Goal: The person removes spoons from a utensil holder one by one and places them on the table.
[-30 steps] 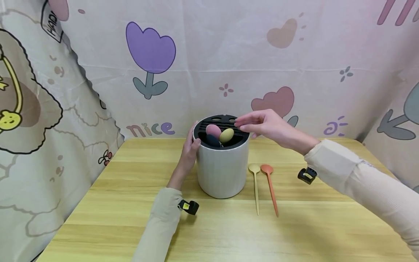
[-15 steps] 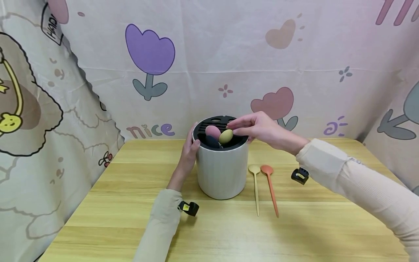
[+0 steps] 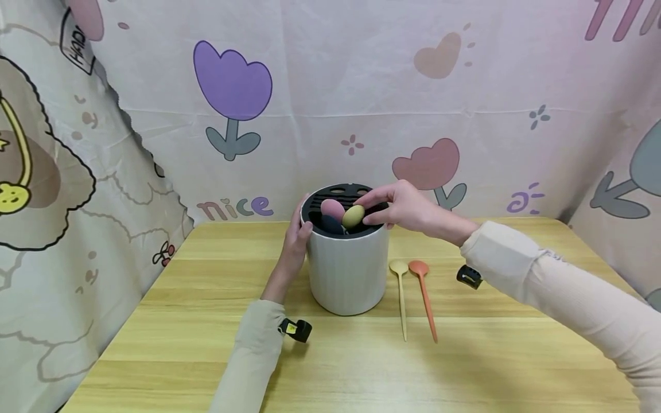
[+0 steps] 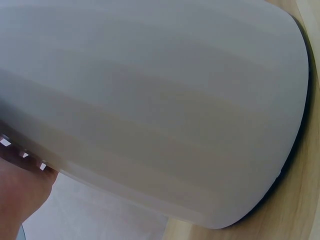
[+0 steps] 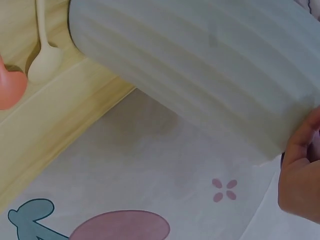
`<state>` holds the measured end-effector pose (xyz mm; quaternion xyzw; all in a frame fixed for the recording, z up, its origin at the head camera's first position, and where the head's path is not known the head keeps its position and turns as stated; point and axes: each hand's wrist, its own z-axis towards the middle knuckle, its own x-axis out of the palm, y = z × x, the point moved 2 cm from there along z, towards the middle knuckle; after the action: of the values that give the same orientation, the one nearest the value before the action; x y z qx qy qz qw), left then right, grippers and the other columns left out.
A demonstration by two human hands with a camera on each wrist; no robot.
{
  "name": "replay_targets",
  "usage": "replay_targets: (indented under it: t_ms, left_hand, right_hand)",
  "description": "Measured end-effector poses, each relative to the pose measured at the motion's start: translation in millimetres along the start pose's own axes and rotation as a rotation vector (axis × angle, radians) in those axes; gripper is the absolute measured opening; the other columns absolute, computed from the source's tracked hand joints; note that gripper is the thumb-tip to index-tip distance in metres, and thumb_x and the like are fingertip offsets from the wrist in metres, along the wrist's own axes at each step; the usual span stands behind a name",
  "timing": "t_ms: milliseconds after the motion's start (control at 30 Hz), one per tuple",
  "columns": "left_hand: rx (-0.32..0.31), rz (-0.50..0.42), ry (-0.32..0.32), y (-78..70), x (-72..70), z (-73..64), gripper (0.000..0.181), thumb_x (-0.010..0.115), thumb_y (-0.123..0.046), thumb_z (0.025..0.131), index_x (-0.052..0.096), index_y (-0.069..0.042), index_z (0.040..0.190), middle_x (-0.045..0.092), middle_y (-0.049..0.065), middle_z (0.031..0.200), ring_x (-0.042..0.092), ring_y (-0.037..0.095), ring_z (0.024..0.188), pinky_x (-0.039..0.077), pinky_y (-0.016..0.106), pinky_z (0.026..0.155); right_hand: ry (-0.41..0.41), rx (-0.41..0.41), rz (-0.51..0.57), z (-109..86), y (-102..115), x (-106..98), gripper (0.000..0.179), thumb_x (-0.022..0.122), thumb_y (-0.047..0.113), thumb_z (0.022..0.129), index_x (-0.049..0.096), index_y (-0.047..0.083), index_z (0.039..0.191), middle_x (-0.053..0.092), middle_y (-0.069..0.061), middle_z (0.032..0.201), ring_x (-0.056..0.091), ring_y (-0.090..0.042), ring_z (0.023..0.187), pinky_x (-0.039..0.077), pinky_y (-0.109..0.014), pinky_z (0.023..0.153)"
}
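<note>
A white ribbed utensil holder (image 3: pixel 348 275) stands upright on the table, topped by a black slotted insert (image 3: pixel 316 207). Pink (image 3: pixel 332 209), dark blue (image 3: pixel 331 224) and yellow-green (image 3: pixel 353 217) spoon heads poke out of its front opening; their handles are hidden inside. My left hand (image 3: pixel 295 241) holds the holder's left side, thumb near the rim, the other fingers mostly hidden behind it. My right hand (image 3: pixel 405 209) is over the right rim, index finger and thumb spread at the right of the yellow-green head. Its fingertips fall outside the right wrist view.
To the right of the holder, a cream spoon (image 3: pixel 402 298) and an orange spoon (image 3: pixel 426 298) lie side by side on the wooden table (image 3: pixel 206 321). A patterned cloth (image 3: pixel 320 69) hangs behind the table's back edge and along the left.
My right hand has moved left from the insert's right side to the yellow-green spoon head, and its thumb and index finger have spread apart. The left hand has kept its hold on the holder.
</note>
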<state>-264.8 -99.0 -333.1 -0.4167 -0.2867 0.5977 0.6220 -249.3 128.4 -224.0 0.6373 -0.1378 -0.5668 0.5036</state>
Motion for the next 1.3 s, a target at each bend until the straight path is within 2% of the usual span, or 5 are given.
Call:
replay_targets:
  t_ms: [167, 500, 767, 1033, 1300]
  left_hand:
    - [0.003, -0.007, -0.002, 1.0, -0.4, -0.6, 0.107, 0.042, -0.078, 0.081, 0.017, -0.004, 0.154, 0.017, 0.014, 0.158, 0.017, 0.028, 0.144, 0.016, 0.053, 0.113]
    - [0.011, -0.013, 0.003, 0.2, 0.9, -2.0, 0.107, 0.043, -0.078, 0.081, 0.017, -0.004, 0.154, 0.016, 0.014, 0.159, 0.017, 0.028, 0.143, 0.016, 0.054, 0.113]
    - [0.013, -0.028, 0.01, -1.2, 3.1, -1.3, 0.102, 0.043, -0.073, 0.084, 0.016, -0.003, 0.154, 0.016, 0.014, 0.159, 0.017, 0.028, 0.143, 0.016, 0.053, 0.114]
    - [0.026, -0.027, 0.004, 1.3, 2.9, 0.5, 0.107, 0.043, -0.078, 0.081, 0.017, -0.003, 0.153, 0.018, 0.015, 0.158, 0.018, 0.028, 0.143, 0.015, 0.052, 0.114]
    - [0.058, -0.038, -0.013, -0.6, 1.6, 0.0, 0.088, 0.042, -0.061, 0.09, 0.02, -0.003, 0.153, 0.021, 0.016, 0.157, 0.02, 0.029, 0.142, 0.016, 0.053, 0.114]
  right_hand:
    - [-0.003, 0.0, -0.047, 0.0, 0.4, 1.6, 0.03, 0.075, 0.007, 0.082, 0.072, 0.004, 0.112, 0.066, -0.009, 0.119, 0.059, -0.02, 0.094, 0.05, -0.029, 0.058]
    - [-0.004, 0.023, -0.07, 0.8, -0.8, -1.6, 0.025, 0.073, 0.009, 0.084, 0.072, 0.002, 0.109, 0.07, -0.009, 0.107, 0.06, -0.019, 0.09, 0.052, -0.029, 0.059]
    - [-0.019, 0.04, 0.027, -2.0, 3.1, -11.0, 0.028, 0.071, 0.006, 0.086, 0.067, -0.004, 0.112, 0.072, -0.01, 0.099, 0.063, -0.012, 0.079, 0.053, -0.029, 0.062]
    - [-0.05, -0.014, 0.079, -3.8, 12.5, -18.5, 0.028, 0.068, 0.004, 0.088, 0.065, -0.006, 0.113, 0.072, -0.007, 0.095, 0.062, -0.014, 0.074, 0.052, -0.027, 0.061]
    - [-0.098, -0.059, 0.151, -3.9, 22.3, -23.9, 0.031, 0.066, 0.004, 0.088, 0.063, -0.007, 0.118, 0.072, 0.0, 0.093, 0.061, -0.019, 0.08, 0.05, -0.026, 0.059]
